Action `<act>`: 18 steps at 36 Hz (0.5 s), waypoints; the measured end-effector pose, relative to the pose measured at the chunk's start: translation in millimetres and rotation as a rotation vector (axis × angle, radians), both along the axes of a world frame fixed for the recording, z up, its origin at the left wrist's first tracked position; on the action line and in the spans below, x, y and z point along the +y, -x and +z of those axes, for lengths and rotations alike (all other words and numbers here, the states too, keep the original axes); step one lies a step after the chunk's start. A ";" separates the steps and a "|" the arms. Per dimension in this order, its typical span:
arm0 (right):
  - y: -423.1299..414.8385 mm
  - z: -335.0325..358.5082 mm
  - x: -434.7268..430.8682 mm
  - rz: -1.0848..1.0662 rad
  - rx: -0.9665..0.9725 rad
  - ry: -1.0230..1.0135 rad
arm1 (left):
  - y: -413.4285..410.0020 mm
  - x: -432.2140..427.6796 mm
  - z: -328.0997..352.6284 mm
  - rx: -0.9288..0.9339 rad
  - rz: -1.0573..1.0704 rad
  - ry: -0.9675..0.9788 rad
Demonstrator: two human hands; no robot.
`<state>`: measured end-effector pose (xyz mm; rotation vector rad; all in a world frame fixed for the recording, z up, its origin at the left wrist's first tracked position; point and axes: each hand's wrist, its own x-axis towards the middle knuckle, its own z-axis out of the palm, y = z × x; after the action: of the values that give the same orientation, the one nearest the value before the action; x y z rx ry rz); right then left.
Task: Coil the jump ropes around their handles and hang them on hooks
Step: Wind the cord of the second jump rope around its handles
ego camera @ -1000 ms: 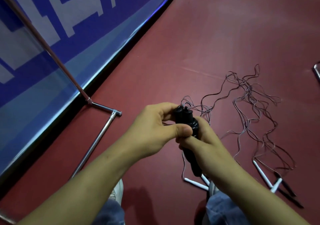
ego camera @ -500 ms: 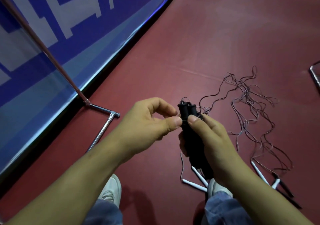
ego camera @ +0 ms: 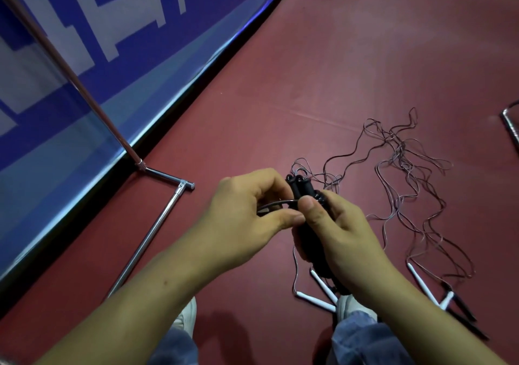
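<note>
Two black jump rope handles (ego camera: 300,188) stand side by side, upright, in my right hand (ego camera: 341,232), whose fingers curl round them and whose thumb presses on their front. My left hand (ego camera: 247,218) sits just left of the handles and pinches a thin dark rope (ego camera: 276,203) that loops from them toward my left palm. The lower ends of the handles are hidden behind my right hand. On the red floor to the right lies a tangle of thin ropes (ego camera: 407,184) with white handles (ego camera: 421,283) and black handles (ego camera: 463,308) at its near end.
A chrome rack pole (ego camera: 70,78) slants down to a base bar (ego camera: 146,241) on the left, in front of a blue and white banner (ego camera: 84,41). More white handles (ego camera: 317,300) lie by my shoes (ego camera: 186,318). A chrome frame corner (ego camera: 511,123) shows at the right edge.
My left hand has pulled a loop of rope out to the left of the handles. The right hand's thumb has slid up the front of the upright handles.
</note>
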<state>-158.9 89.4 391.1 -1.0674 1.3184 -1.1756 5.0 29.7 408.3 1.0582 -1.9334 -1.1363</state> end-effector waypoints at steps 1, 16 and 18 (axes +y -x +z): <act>-0.6 0.6 0.7 0.004 -0.020 -0.003 | -0.1 0.9 0.0 0.005 0.000 0.033; -2.6 -1.3 4.8 0.029 -0.131 -0.080 | -0.8 6.1 -1.9 -0.063 -0.036 0.315; -2.2 -1.5 4.8 0.028 -0.121 -0.079 | -1.0 6.1 -3.1 -0.044 -0.026 0.286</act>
<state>-156.7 94.2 389.5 -0.9400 1.2414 -1.1398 6.0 35.7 405.2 0.9110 -2.0748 -0.8236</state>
